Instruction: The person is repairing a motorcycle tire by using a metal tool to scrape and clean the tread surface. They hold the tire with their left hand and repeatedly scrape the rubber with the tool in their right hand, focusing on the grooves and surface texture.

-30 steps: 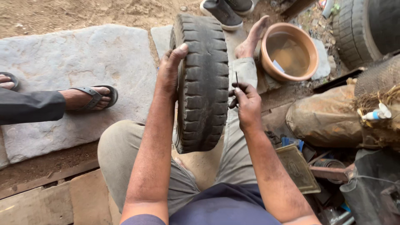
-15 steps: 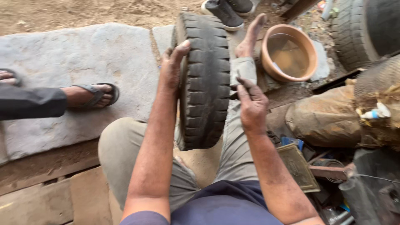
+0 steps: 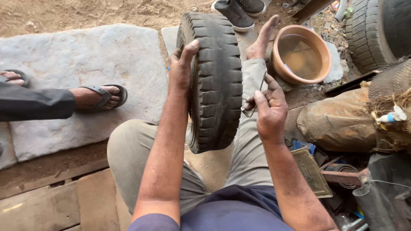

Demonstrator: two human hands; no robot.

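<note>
Seated person's left hand (image 3: 182,68) clasps the upright tyre (image 3: 216,81) standing between the knees, steadying it on edge, while the right hand (image 3: 269,111) closes around a thin metal tool (image 3: 256,96) beside the tread, clay water bowl (image 3: 302,53) nearby.

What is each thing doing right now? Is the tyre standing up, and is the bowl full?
Tyre: upright on its tread, between the person's knees.
Left hand: gripping the tyre's top edge.
Right hand: closed on a thin metal tool, beside the tyre.
Bowl: upright, holding murky water.
Sandal: on another person's foot, flat on the stone slab.
Big tyres: stacked at the right.
</note>
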